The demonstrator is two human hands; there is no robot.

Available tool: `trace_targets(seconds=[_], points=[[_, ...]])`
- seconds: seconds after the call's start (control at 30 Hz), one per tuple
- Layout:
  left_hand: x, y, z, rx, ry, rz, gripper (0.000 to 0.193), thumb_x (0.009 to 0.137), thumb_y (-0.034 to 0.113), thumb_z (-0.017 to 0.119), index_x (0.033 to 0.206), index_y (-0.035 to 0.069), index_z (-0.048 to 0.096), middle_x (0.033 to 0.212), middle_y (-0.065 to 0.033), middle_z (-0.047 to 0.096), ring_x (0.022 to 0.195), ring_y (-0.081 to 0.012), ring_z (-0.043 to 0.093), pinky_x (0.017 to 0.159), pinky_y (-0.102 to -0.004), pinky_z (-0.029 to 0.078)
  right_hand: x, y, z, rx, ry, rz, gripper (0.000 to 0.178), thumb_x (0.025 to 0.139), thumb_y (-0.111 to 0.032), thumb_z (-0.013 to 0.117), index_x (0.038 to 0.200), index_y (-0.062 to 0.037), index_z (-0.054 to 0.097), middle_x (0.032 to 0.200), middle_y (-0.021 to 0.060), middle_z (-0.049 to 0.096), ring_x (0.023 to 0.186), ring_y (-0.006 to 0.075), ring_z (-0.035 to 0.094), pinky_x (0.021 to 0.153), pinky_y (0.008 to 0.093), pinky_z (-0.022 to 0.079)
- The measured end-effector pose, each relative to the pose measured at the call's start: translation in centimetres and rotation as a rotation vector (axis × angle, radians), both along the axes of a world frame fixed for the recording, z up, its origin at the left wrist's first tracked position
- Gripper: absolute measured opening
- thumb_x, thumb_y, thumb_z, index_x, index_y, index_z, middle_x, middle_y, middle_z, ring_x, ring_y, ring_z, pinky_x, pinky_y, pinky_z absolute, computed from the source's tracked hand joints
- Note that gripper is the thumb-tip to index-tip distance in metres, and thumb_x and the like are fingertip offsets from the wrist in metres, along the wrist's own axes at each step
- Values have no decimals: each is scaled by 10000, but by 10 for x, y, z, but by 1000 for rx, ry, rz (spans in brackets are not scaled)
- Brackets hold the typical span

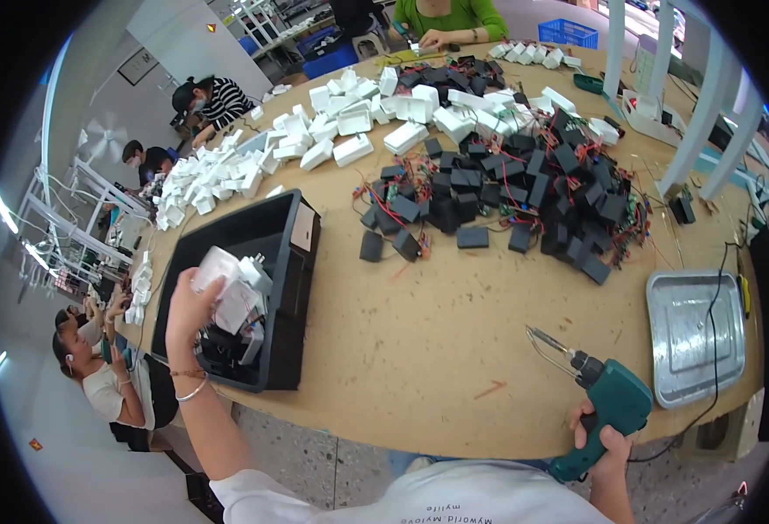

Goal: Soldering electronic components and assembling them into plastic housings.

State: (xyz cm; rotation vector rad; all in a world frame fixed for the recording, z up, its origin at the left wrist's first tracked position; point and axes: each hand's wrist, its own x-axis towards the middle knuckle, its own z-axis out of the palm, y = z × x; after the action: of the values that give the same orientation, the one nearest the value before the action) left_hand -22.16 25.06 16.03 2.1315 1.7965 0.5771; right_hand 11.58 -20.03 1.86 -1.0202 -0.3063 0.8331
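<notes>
Over the black plastic bin (pixel 306 288) at the left, my left hand (pixel 191 306) is closed on a white plastic housing (pixel 219 272). Beneath it in the bin lie more white housings, black pieces and thin wires, partly hidden by my hand. At the lower right my right hand (pixel 601 439) wraps round the handle of a green soldering gun (pixel 618 400). Its metal tip and curved feed tube point up and left over the table (pixel 419 349), touching nothing.
A heap of black boxes with red wires and green boards (pixel 524 188) covers the middle right. White housings (pixel 315 131) are piled behind and left. A metal tray (pixel 697 336) sits right, crossed by a cable. White posts (pixel 716 96) stand far right. Co-workers (pixel 219 105) sit around.
</notes>
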Motion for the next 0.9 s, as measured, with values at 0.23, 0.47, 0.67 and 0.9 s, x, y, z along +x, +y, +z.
trace_targets(seconds=[0.23,0.47,0.67,0.9], points=[[176,61,-11,382,258,-476,530,780,435,677,1043,-23,623,994,-214,637,944,-380,598,822,-421,477,21,0,-23,93,137,19,521,795,-412,599,1076,18,509,979,138,588,535,142,524,701,355,452],[366,159,-138,418,142,-586,562,783,419,674,1072,-47,553,1116,-251,587,1041,-396,565,869,-438,473,17,4,-20,83,190,-60,528,800,-443,606,1085,-14,486,986,105,553,525,123,498,671,342,447],[382,171,-133,317,225,-597,593,802,423,643,1096,-73,507,1014,-323,592,911,-439,602,783,-465,491,14,10,-12,-27,253,-149,575,686,-397,678,1071,-1,520,944,126,603,538,163,544,635,351,470],[315,32,-48,-447,-651,-597,602,871,372,595,1232,-83,434,877,-214,636,682,-267,675,498,-300,530,17,14,-9,-11,164,-65,553,790,-448,628,1098,-11,487,1006,105,547,517,109,487,673,329,442]])
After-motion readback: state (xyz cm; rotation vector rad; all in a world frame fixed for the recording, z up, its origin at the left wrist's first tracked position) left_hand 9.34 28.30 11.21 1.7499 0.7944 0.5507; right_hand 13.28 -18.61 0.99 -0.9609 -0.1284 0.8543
